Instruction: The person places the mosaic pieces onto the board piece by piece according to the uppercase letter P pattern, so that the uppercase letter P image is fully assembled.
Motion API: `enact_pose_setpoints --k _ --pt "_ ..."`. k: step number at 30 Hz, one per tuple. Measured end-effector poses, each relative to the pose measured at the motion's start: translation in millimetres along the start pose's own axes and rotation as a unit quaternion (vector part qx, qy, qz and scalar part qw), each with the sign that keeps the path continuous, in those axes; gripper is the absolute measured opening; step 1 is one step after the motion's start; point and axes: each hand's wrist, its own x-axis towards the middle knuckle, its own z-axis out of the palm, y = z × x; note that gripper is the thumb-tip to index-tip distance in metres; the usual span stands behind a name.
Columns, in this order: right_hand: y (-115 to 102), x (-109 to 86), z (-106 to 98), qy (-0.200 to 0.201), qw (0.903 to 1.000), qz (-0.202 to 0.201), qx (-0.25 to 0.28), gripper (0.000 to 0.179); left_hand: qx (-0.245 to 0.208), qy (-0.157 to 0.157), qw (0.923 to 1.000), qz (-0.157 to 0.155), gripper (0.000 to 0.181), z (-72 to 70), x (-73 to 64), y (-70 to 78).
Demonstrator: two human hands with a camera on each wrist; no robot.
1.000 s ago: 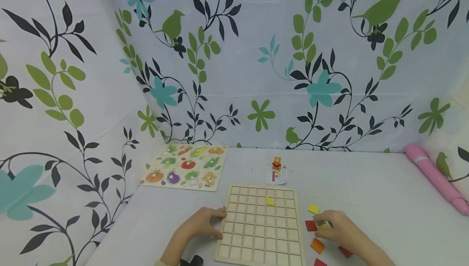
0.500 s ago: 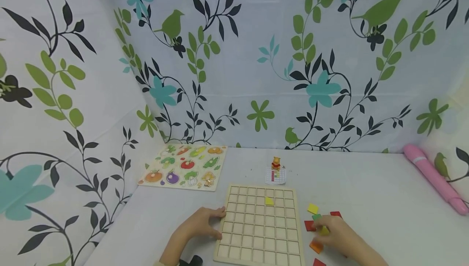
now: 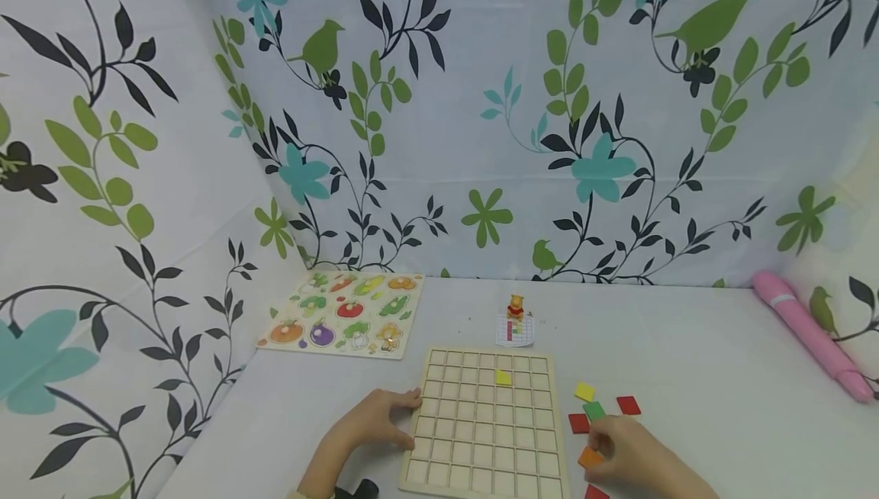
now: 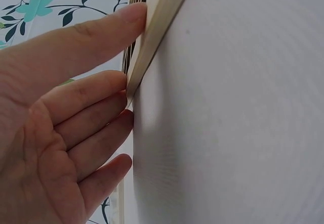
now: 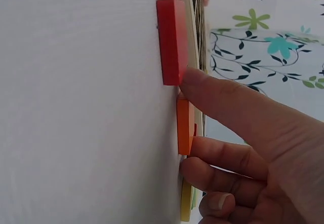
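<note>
A wooden grid board [image 3: 484, 438] lies on the table, with one yellow tile [image 3: 504, 378] in a far cell. My left hand [image 3: 374, 423] rests along its left edge; in the left wrist view the fingers [image 4: 96, 128] are fairly straight and touch the board's side. Right of the board, my right hand [image 3: 635, 457] pinches an orange tile [image 3: 589, 457] between thumb and index finger, low at the table. The right wrist view shows this orange tile [image 5: 184, 125] between the two fingertips, with a red tile [image 5: 173, 42] nearer the camera and a yellow tile [image 5: 186, 201] beyond.
Around the right hand lie a green tile [image 3: 594, 410], a loose yellow square [image 3: 584, 391] and several red tiles [image 3: 628, 405]. Behind the board stand a bear figurine [image 3: 516, 307] and a pattern card [image 3: 515, 330]. A vegetable puzzle [image 3: 343, 312] lies back left; a pink cylinder [image 3: 810, 335], far right.
My right hand has moved from the green and yellow tiles toward me, down to the orange tile. The green tile and a far red tile are uncovered. My left hand stays at the board's edge.
</note>
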Motion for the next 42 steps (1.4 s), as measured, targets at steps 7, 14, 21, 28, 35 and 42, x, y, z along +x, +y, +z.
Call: enact_pose_setpoints --k 7,14,21,28,35,42 --pt "2 -2.7 -1 -0.005 0.9987 -0.051 0.0 0.017 0.003 0.003 1.0 0.001 0.064 1.0 -0.2 -2.2" --pt "-1 -0.9 -2 -0.002 0.9989 -0.046 -0.006 0.017 0.001 0.006 1.0 0.001 0.064 1.5 -0.8 -3.1" --pt "-2 6.8 -6 0.031 0.9932 -0.097 -0.056 0.016 0.003 0.006 1.0 -0.005 0.063 0.4 -2.5 -0.7" --pt "-3 14.4 -12 0.051 0.9774 -0.196 -0.062 0.021 -0.006 0.006 1.0 0.001 0.062 1.5 -1.4 -0.6" --pt "-10 18.2 -11 0.083 0.9634 -0.251 -0.042 0.019 0.0 0.005 0.9999 0.01 0.064 2.5 -2.2 -2.2" --pt "-22 27.6 -8 0.102 0.9588 -0.26 -0.055 0.021 0.002 0.006 1.0 0.004 0.064 1.6 -1.2 -1.5"
